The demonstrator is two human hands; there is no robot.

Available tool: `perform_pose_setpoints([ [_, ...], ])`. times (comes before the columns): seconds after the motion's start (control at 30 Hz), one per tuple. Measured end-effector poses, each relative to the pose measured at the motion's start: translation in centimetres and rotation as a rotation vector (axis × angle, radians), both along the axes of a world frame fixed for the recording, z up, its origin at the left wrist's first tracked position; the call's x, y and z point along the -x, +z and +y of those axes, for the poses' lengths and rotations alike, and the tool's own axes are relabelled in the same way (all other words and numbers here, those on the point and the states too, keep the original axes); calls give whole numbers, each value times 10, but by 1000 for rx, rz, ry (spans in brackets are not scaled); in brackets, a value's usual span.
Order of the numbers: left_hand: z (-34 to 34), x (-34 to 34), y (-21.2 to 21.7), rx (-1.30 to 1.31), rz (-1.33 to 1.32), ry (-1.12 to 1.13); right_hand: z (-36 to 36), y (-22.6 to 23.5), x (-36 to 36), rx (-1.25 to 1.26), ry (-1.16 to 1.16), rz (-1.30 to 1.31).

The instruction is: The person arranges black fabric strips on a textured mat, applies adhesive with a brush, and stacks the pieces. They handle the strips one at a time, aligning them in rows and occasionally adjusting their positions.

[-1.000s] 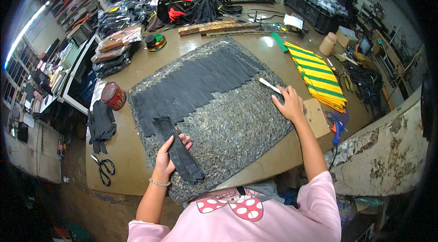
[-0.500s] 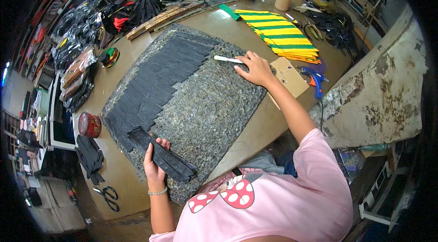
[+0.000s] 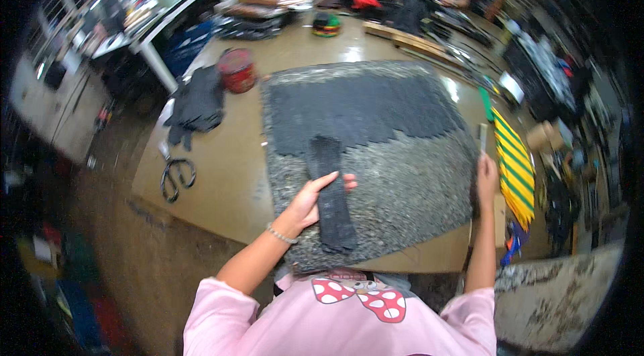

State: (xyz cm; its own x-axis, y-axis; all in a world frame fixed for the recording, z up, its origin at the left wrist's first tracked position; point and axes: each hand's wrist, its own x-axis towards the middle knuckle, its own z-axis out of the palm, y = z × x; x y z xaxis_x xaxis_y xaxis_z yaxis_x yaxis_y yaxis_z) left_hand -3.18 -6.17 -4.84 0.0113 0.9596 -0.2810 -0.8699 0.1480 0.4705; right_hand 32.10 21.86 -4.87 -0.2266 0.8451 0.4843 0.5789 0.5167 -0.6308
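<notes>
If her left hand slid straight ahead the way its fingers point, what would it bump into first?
Probably the dark strip. The left hand already rests against it on the speckled mat, fingers pointing across it, so it would meet the strip at once.

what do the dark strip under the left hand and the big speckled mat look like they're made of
The dark strip looks like matte, ribbed black textile or rubbery fabric; it lies flat without shine. The speckled mat looks like coarse grey felt or fleck-patterned carpet, rough and dull. Neither can be told for sure.
</notes>
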Motion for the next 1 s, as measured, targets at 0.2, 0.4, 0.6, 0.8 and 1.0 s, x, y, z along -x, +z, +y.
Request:
perform_pose_setpoints([
  [0.2, 4, 41, 23, -288, -294, -16, -8, 29, 158, 282, 350, 160],
  [0.4, -19, 123, 47, -618, -456, 192, -50, 67, 414, -174, 731, -43],
  [0.6, -42, 204, 37, -721, -504, 381, -84, 68, 574, -208, 689, -121],
  [0.8, -28, 223, 9, -446, -295, 516, -82, 67, 605, -359, 751, -570],
  [1.0, -36, 234, 0, -434, -389, 733, -52, 51, 516, -57, 491, -94],
])
